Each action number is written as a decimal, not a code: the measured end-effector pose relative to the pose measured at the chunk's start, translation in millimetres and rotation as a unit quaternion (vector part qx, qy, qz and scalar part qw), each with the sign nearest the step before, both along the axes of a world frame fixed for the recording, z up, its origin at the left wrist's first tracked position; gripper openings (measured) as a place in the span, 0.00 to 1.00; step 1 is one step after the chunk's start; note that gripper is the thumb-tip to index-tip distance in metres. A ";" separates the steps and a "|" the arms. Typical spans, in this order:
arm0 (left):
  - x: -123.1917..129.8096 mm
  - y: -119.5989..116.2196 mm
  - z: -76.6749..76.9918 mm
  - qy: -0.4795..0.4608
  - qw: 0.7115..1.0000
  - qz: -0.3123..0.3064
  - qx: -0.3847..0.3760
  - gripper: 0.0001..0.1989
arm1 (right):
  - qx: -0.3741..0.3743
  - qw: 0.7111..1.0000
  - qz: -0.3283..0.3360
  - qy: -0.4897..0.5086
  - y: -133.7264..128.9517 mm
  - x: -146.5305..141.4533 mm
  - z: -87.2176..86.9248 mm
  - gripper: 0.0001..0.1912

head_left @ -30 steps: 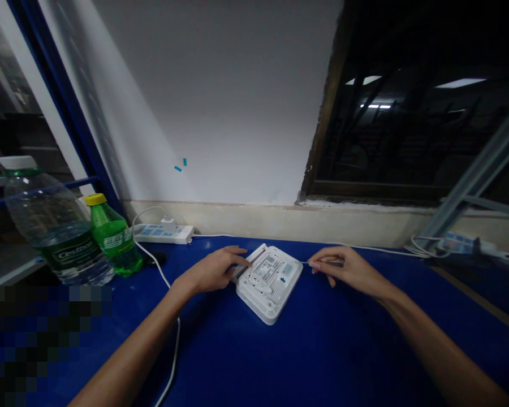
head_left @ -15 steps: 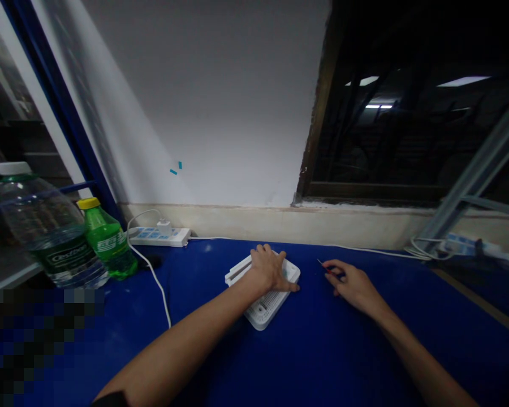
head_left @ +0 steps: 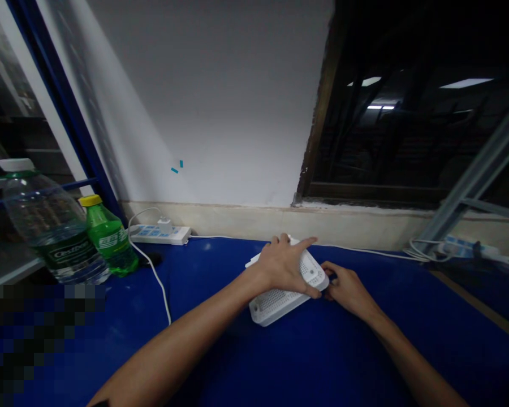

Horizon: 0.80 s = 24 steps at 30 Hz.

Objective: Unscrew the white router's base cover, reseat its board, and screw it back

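White vented box [head_left: 274, 302] turned, its corner [head_left: 323, 281] now by right hand [head_left: 344, 288], three o'clock, grip unclear; left hand [head_left: 282, 267] grasps box.

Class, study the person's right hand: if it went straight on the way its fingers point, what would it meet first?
Most likely the nearest end of the white perforated device; the right hand is right beside it, though contact is unclear.

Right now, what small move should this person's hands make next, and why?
Perhaps steady the white router with the left hand: that hand is spread across its vented face, and the right hand is close beside one corner, so a nudge there might turn it.
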<state>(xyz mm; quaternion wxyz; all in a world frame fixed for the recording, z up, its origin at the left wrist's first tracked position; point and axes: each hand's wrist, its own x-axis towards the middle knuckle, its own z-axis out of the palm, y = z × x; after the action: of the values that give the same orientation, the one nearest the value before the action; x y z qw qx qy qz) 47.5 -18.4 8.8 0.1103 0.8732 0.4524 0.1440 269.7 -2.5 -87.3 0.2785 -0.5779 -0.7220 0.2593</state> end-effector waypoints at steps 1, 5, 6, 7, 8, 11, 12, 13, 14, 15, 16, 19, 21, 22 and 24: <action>-8.5 -5.0 7.2 -0.066 0.998 -0.015 0.012 0.61 | 0.003 1.000 0.005 0.001 0.5 0.9 -1.1 0.06; -51.8 -18.0 11.9 -0.219 0.974 -0.064 0.001 0.63 | 0.010 1.000 -0.003 0.016 3.3 1.6 -8.2 0.09; -63.7 -18.7 6.3 -0.230 0.970 -0.074 -0.012 0.65 | 0.011 1.000 -0.005 0.020 4.0 0.8 -10.2 0.10; -75.5 -18.3 -1.5 -0.241 0.967 -0.079 -0.029 0.65 | 0.013 1.000 -0.007 0.024 4.6 -0.3 -12.0 0.10; -86.9 -17.1 -10.5 -0.244 0.964 -0.086 -0.054 0.66 | 0.014 0.999 -0.011 0.027 5.2 -1.7 -13.8 0.10; -116.7 -11.4 -38.6 -0.268 0.949 -0.107 -0.127 0.68 | 0.018 0.999 -0.033 0.035 7.1 -7.1 -18.5 0.11; -124.6 -9.8 -46.5 -0.273 0.945 -0.111 -0.142 0.69 | 0.019 0.998 -0.040 0.039 7.6 -8.9 -19.7 0.11; -131.3 -8.5 -53.3 -0.271 0.944 -0.113 -0.152 0.69 | 0.019 0.998 -0.046 0.041 8.0 -10.6 -20.5 0.11; -136.8 -7.6 -58.9 -0.260 0.947 -0.110 -0.155 0.69 | 0.020 0.998 -0.049 0.040 8.2 -12.1 -20.9 0.11; -141.0 -7.3 -63.5 -0.240 0.953 -0.104 -0.152 0.69 | 0.024 0.998 -0.049 0.034 8.0 -13.4 -20.9 0.12; -144.1 -7.4 -67.2 -0.214 0.961 -0.096 -0.146 0.69 | 0.032 0.998 -0.048 0.022 7.4 -14.4 -20.2 0.12; -148.3 -9.9 -73.4 -0.142 0.978 -0.065 -0.135 0.68 | 0.086 0.995 -0.032 -0.043 3.4 -16.1 -15.6 0.13; -148.2 -12.7 -73.9 -0.119 0.982 -0.052 -0.138 0.68 | 0.121 0.989 -0.020 -0.087 -0.6 -16.8 -11.7 0.13; -147.6 -14.2 -73.3 -0.113 0.983 -0.048 -0.138 0.67 | 0.131 0.986 -0.015 -0.104 -2.6 -17.2 -10.0 0.13; -145.4 -17.4 -71.1 -0.102 0.986 -0.042 -0.127 0.65 | 0.136 0.982 -0.007 -0.133 -6.3 -18.1 -7.4 0.13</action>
<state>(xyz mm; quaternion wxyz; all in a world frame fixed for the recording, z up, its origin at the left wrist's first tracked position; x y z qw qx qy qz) -97.9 -35.8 -62.3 0.2716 0.8511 0.4162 0.1694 251.6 -8.7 -94.7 0.2580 -0.5687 -0.7772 0.0776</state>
